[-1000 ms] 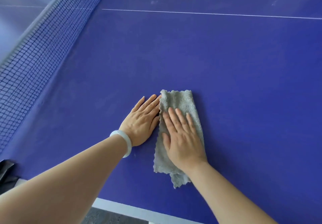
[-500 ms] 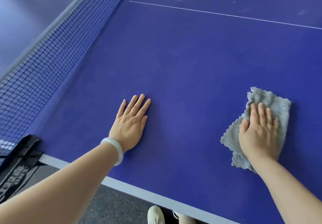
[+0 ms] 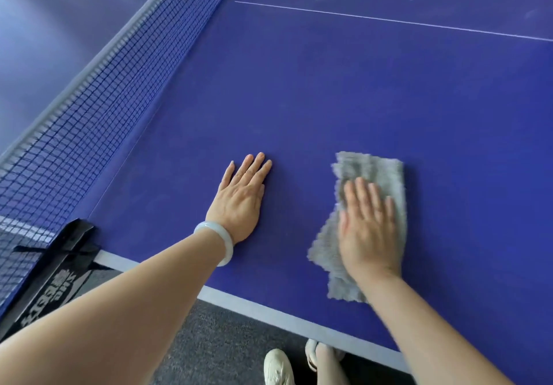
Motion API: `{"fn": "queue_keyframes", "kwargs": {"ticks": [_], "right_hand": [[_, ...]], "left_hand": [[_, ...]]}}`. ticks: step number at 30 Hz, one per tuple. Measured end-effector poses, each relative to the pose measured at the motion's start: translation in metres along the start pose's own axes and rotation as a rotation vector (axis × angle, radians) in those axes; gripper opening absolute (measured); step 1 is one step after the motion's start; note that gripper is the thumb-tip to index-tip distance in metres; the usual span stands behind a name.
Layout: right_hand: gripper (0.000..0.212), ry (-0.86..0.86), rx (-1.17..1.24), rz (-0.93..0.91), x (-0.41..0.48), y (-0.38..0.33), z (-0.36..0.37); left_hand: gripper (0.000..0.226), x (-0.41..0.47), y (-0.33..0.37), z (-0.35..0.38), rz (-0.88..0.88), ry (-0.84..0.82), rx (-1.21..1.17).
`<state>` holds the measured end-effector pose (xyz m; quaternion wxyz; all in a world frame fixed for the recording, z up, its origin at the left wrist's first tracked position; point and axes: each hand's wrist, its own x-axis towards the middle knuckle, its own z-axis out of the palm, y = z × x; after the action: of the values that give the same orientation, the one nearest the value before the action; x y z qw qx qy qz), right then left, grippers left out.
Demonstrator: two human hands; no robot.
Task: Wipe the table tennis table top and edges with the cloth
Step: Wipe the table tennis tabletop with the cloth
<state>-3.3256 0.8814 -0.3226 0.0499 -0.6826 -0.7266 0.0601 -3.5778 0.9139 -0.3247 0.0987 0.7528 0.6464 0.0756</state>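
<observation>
The blue table tennis table (image 3: 344, 91) fills the view, with its pale near edge (image 3: 269, 310) running across the bottom. A grey folded cloth (image 3: 380, 172) lies flat on the top close to that edge. My right hand (image 3: 368, 229) presses flat on the cloth with straight fingers and looks blurred. My left hand (image 3: 242, 199), with a pale bangle at the wrist, rests flat on the bare table to the left of the cloth, fingers straight and together.
The dark net (image 3: 98, 109) runs along the left, held by a black clamp (image 3: 57, 259) at the table's near corner. A white centre line (image 3: 389, 19) crosses the far part. Grey floor and my light shoes (image 3: 278, 366) show below the edge.
My right hand swept the cloth far right, then back left toward the left hand. The left hand stayed flat on the table. The view shifted toward the table's near edge.
</observation>
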Motion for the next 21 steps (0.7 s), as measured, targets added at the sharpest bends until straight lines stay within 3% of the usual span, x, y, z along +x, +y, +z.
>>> {"fn": "queue_keyframes", "kwargs": {"ticks": [4, 7, 9, 12, 14, 17, 21], "right_hand": [[0.066, 0.049, 0.000, 0.428, -0.012, 0.115, -0.018], [0.060, 0.084, -0.022, 0.603, -0.013, 0.078, -0.013], [0.061, 0.070, -0.001, 0.519, -0.013, 0.013, -0.007], [0.066, 0.008, -0.004, 0.121, -0.031, -0.092, 0.015], [0.067, -0.047, 0.017, -0.074, -0.040, -0.119, 0.019], [0.060, -0.061, 0.056, -0.261, -0.049, -0.066, 0.010], [0.060, -0.015, -0.031, 0.016, -0.068, 0.075, -0.011]], "left_hand": [[0.052, 0.001, 0.001, 0.002, -0.005, 0.010, 0.011], [0.052, 0.001, 0.003, 0.003, -0.009, 0.019, 0.025], [0.052, 0.000, 0.002, 0.005, -0.008, 0.025, 0.031], [0.052, 0.001, 0.000, 0.005, -0.001, 0.024, 0.036], [0.051, 0.001, -0.001, 0.004, 0.003, 0.038, 0.038], [0.051, 0.001, -0.001, 0.002, 0.021, 0.051, 0.042], [0.050, -0.002, 0.003, 0.001, 0.025, 0.055, 0.069]]}}
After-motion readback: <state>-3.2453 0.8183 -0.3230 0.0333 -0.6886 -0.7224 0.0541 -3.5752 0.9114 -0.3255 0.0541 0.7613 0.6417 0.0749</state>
